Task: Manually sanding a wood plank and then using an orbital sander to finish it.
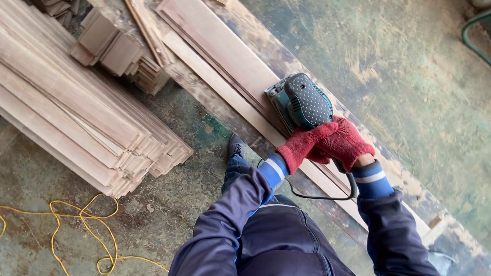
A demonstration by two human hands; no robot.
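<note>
Below, a green electric sander (303,102) is gripped by both red-gloved hands, the left hand (302,145) and right hand (345,141) closed around its rear. Just ahead of the hands, it is pressed on a long wooden board (216,48); stacked slats (58,99) lie well left.

sander (303,102): teal body, black dotted grip | gloves beside sander: red, left hand (302,145), right hand (345,141) | cuffs: blue, white stripe | cable (62,237) left of sander: yellow | planks (52,94): pale pinkish wood | floor (401,58): worn green
</note>
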